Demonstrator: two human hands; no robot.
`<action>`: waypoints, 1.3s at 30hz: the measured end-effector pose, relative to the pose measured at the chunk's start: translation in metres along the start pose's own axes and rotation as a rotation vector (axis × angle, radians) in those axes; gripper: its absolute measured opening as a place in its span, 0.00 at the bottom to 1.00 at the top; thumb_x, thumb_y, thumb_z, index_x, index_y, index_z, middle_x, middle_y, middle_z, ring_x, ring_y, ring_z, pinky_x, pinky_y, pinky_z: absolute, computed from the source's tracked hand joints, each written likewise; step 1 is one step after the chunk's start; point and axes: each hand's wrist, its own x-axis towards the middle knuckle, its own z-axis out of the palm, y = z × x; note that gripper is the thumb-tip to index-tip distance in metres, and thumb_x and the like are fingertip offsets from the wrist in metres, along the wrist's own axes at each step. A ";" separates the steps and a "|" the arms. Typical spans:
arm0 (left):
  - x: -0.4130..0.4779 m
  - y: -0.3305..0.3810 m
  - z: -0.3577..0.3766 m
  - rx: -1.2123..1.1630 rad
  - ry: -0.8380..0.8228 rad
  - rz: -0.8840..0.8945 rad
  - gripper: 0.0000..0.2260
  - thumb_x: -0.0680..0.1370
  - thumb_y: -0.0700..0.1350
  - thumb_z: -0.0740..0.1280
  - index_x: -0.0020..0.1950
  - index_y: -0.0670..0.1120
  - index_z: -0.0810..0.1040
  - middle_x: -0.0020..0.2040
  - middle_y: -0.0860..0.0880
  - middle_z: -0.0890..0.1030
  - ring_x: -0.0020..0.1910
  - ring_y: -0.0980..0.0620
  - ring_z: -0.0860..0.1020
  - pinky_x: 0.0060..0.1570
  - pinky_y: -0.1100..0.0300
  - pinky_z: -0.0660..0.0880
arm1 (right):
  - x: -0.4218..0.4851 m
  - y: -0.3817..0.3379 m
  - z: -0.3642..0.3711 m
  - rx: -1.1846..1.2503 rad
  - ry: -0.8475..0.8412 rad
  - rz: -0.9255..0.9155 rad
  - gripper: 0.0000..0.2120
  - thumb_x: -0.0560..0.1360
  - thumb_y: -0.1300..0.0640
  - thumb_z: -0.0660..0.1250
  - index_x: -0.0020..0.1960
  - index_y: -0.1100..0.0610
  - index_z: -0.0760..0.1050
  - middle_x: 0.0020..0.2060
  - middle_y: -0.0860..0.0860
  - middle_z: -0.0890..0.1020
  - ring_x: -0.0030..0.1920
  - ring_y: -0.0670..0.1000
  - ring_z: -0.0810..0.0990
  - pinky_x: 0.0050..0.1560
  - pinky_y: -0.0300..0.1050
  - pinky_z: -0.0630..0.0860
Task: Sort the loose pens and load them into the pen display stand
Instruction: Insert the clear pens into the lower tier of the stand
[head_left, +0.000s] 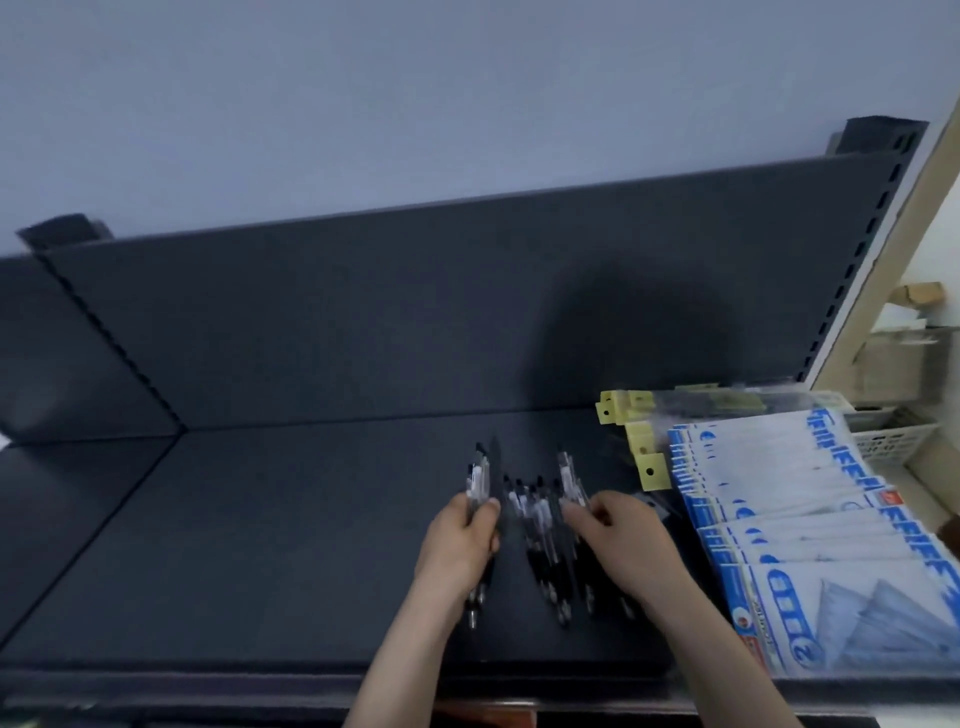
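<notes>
On a dark shelf, several black-and-clear pens lie in a loose pile between my hands. My left hand is closed around a small bunch of pens that stick out above and below the fist. My right hand pinches another bunch of pens at the pile's right side, tips pointing away from me. No pen display stand is in view.
Stacks of blue-and-white packets fill the shelf's right end, with clear packs bearing yellow hang tags behind them. The shelf's dark back panel rises behind. A white basket sits far right.
</notes>
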 end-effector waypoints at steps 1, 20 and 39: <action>-0.002 0.001 -0.004 -0.052 0.025 -0.002 0.14 0.80 0.48 0.62 0.35 0.45 0.69 0.29 0.52 0.74 0.30 0.53 0.71 0.38 0.56 0.69 | -0.001 -0.005 0.000 0.010 -0.015 -0.021 0.18 0.77 0.46 0.64 0.33 0.55 0.69 0.28 0.48 0.73 0.32 0.48 0.73 0.31 0.40 0.64; -0.060 -0.085 -0.191 -0.393 0.457 0.049 0.11 0.79 0.46 0.66 0.36 0.51 0.71 0.29 0.53 0.66 0.28 0.53 0.64 0.30 0.57 0.61 | -0.062 -0.162 0.135 0.308 -0.252 -0.283 0.09 0.77 0.61 0.60 0.42 0.50 0.73 0.33 0.48 0.80 0.36 0.50 0.76 0.44 0.55 0.77; -0.157 -0.229 -0.434 -0.539 0.735 0.015 0.10 0.78 0.45 0.66 0.37 0.49 0.71 0.28 0.53 0.66 0.27 0.54 0.63 0.28 0.58 0.60 | -0.209 -0.349 0.321 0.271 -0.482 -0.465 0.07 0.77 0.61 0.60 0.42 0.53 0.74 0.34 0.50 0.81 0.36 0.49 0.77 0.42 0.49 0.75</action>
